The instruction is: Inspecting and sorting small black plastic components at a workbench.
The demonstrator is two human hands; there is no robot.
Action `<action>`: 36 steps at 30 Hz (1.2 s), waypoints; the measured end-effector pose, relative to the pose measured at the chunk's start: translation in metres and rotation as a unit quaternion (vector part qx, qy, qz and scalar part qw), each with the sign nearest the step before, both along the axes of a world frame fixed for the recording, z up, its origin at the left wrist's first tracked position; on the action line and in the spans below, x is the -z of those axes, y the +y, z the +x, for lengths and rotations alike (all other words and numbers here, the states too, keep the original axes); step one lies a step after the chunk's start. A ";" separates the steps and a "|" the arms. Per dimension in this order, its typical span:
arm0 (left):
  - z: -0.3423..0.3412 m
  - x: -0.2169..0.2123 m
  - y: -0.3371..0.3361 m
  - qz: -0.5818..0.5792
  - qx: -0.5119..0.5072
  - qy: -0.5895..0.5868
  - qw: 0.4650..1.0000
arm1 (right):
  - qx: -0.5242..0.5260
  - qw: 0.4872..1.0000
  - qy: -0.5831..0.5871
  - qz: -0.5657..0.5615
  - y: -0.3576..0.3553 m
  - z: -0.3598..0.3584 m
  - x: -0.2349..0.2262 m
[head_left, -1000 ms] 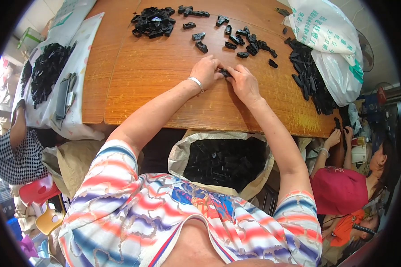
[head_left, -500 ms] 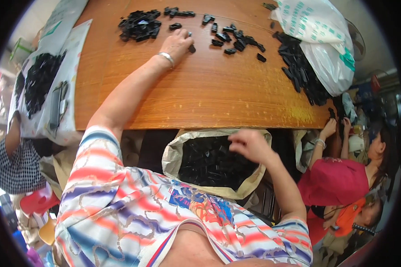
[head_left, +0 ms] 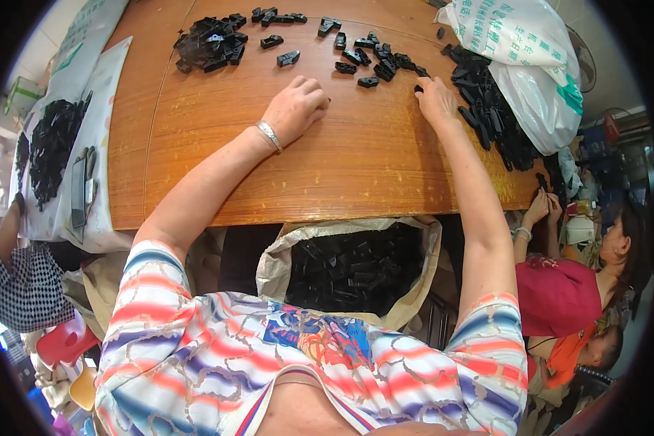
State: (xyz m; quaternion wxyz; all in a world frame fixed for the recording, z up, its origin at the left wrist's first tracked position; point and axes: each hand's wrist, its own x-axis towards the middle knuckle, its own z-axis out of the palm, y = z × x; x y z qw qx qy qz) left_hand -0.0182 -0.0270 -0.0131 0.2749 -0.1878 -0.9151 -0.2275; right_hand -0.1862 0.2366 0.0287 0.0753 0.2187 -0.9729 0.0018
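My left hand (head_left: 296,112) rests on the wooden table with its fingers curled. A dark sliver shows at its fingertips, apparently a small black plastic piece mostly hidden by the fingers. Farther right, my right hand (head_left: 437,102) pinches another small black plastic piece (head_left: 418,89) at the tabletop, beside the scattered black pieces (head_left: 385,65). A lone black piece (head_left: 288,58) lies beyond my left hand. At the far left of the table is a heap of black pieces (head_left: 211,43), with a short row of them (head_left: 277,16) beside it.
Below the table edge an open sack (head_left: 272,265) holds many black parts. Longer black parts (head_left: 490,109) lie by a white plastic bag (head_left: 534,65) at right. A person in dark red (head_left: 559,294) works there. At left, a checked sleeve (head_left: 25,280) shows near another black pile (head_left: 54,149).
My right hand has moved from above the sack up to the table and onto a black piece. My left hand has drawn nearer, leaving a black piece behind on the table.
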 end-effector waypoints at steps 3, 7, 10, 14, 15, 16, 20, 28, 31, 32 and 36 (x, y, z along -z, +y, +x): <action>0.003 0.002 0.005 -0.011 0.032 0.000 0.999 | 0.018 0.999 -0.049 0.001 -0.006 0.002 -0.002; 0.013 -0.001 0.005 0.019 0.052 -0.045 0.997 | 0.121 0.944 -0.256 -0.170 -0.018 0.024 -0.002; 0.019 -0.006 0.004 0.064 0.053 -0.083 0.993 | 0.089 0.947 -0.241 -0.192 -0.019 0.043 -0.006; 0.028 -0.007 0.001 0.120 0.068 -0.067 0.988 | -0.072 0.992 0.041 -0.094 -0.010 0.067 -0.004; 0.030 -0.007 0.000 0.120 0.066 -0.067 0.988 | -0.074 0.992 0.040 -0.095 -0.009 0.067 -0.005; 0.033 -0.010 -0.001 0.131 0.022 -0.096 0.986 | -0.115 0.991 0.002 -0.067 -0.007 0.067 -0.004; 0.031 -0.005 -0.006 0.028 -0.103 -0.079 0.991 | -0.209 0.977 -0.021 -0.048 -0.004 0.065 -0.003; 0.025 0.003 -0.008 0.040 -0.139 -0.132 0.981 | -0.291 0.927 -0.050 -0.231 -0.078 0.111 0.004; 0.023 0.006 -0.005 0.041 -0.136 -0.105 0.984 | -0.302 0.921 -0.057 -0.239 -0.090 0.110 0.008; 0.023 0.006 -0.005 0.045 -0.135 -0.107 0.984 | -0.308 0.920 -0.055 -0.234 -0.091 0.109 0.009; 0.024 0.007 -0.008 0.050 -0.129 -0.107 0.985 | -0.315 0.929 -0.066 -0.181 -0.097 0.114 0.003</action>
